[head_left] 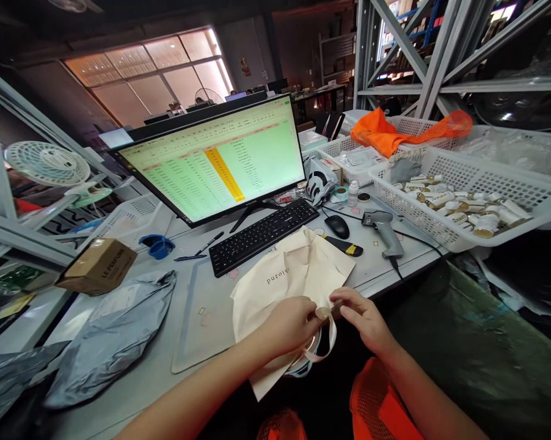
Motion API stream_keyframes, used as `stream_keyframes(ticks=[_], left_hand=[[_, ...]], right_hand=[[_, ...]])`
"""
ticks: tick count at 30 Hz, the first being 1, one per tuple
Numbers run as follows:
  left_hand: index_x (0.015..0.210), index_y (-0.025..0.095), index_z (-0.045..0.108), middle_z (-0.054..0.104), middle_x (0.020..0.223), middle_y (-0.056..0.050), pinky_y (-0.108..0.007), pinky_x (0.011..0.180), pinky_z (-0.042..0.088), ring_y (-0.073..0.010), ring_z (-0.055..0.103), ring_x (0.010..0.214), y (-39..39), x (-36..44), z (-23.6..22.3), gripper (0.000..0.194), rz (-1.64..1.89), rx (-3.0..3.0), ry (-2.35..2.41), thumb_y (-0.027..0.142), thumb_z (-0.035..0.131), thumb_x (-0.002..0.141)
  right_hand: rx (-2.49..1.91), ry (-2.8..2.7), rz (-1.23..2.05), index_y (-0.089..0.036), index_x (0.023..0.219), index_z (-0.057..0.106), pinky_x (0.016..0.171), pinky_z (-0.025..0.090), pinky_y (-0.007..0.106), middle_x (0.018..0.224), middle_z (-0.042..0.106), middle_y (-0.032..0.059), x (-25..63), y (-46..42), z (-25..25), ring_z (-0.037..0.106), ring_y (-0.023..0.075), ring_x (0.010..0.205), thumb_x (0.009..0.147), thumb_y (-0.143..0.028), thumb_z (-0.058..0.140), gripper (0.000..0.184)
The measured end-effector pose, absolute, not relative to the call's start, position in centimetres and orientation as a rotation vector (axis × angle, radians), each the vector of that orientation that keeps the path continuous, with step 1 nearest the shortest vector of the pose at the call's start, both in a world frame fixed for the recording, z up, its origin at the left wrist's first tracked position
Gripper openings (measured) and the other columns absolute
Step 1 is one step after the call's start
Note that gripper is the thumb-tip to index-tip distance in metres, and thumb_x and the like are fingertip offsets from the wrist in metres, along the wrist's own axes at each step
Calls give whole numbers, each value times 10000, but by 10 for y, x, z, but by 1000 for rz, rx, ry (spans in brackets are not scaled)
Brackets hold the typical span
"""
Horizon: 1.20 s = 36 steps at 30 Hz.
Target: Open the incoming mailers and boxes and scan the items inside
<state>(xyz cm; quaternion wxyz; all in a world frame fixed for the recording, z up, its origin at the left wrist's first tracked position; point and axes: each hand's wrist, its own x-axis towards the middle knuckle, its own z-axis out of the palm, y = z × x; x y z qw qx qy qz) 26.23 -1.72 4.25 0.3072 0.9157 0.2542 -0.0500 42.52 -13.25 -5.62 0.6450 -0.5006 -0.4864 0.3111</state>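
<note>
A cream cloth bag (275,293) with printed lettering lies at the front edge of the desk, wrinkled and partly hanging over the edge. My left hand (291,324) rests on its lower part, fingers closed in a pinch on a cream ribbon (333,339) that loops down from the bag. Close to the ribbon's bunched part, my right hand (364,318) has thumb and index finger apart; whether a fingertip touches the ribbon is hard to see. Below the bag, a round patterned object (303,368) shows in part.
Behind the bag are a keyboard (264,238), mouse (337,227), black-and-yellow cutter (344,245), barcode scanner (385,233) and monitor (220,162). A white basket (459,235) of small bottles stands right. A grey mailer (115,330) and cardboard box (96,266) lie left.
</note>
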Motion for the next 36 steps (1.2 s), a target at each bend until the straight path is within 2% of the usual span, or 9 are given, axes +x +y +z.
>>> stream_keyframes(ticks=[6,12,16,19,22,26,29,33,36], left_hand=[[850,195,563,604,773,3,-284,686,393,-169,539,720,-7,256,42,148,-101,2001,665,308,476,893],[745,181,528,483,690,40,-272,671,357,-134,454,682,2,247,37,122,-33,1577,707,296,560,771],[720,170,531,487,670,32,-273,620,372,-128,471,625,6,236,33,365,-106,1672,690,497,593,869],[1067,158,577,528,680,42,-266,581,408,-134,522,596,5,230,31,467,-111,1641,639,586,597,882],[1488,207,283,561,765,59,-237,584,406,-118,535,631,2,227,33,882,-66,1607,629,473,757,794],[1080,148,621,464,648,71,-234,549,371,-95,426,567,-2,224,39,418,-81,1669,714,473,705,830],[824,163,575,495,655,47,-243,600,401,-95,462,589,-2,212,42,379,32,1502,610,499,747,791],[1129,219,533,471,634,81,-206,531,329,-80,424,536,-1,186,46,569,242,1307,472,484,829,722],[1234,238,536,432,651,84,-206,492,248,-75,343,523,-3,171,55,646,207,1471,490,538,802,728]], right_hand=[[-1454,-1533,254,-274,1086,689,1068,360,594,1272,647,72,417,-130,-69,424,345,1357,898,-183,619,220],[-1230,-1311,334,-268,955,729,1002,433,500,975,739,42,415,-121,-67,601,280,1142,966,-277,609,121],[-1219,-1061,576,-236,908,754,874,528,403,947,745,61,413,-124,-63,672,260,964,942,-438,637,236],[-1162,-845,831,-209,822,721,672,558,333,766,722,35,409,-122,-52,673,214,697,913,-522,653,333],[-1014,-751,990,-206,809,705,670,560,317,718,713,20,408,-116,-38,675,203,673,920,-507,656,325],[-963,-909,879,-251,1258,649,956,523,414,1089,739,70,414,-114,-28,682,242,1018,979,-458,569,356],[-1207,-1265,629,-292,1487,436,1141,368,527,1451,542,105,417,-121,-32,463,300,1368,890,-381,683,652],[-1365,-1633,433,-285,1109,685,1194,217,598,1116,715,40,416,-127,-48,590,275,1208,919,-253,634,200],[-1348,-1272,335,-246,879,694,1018,442,456,889,709,23,424,-128,-62,651,226,914,961,-302,577,154]])
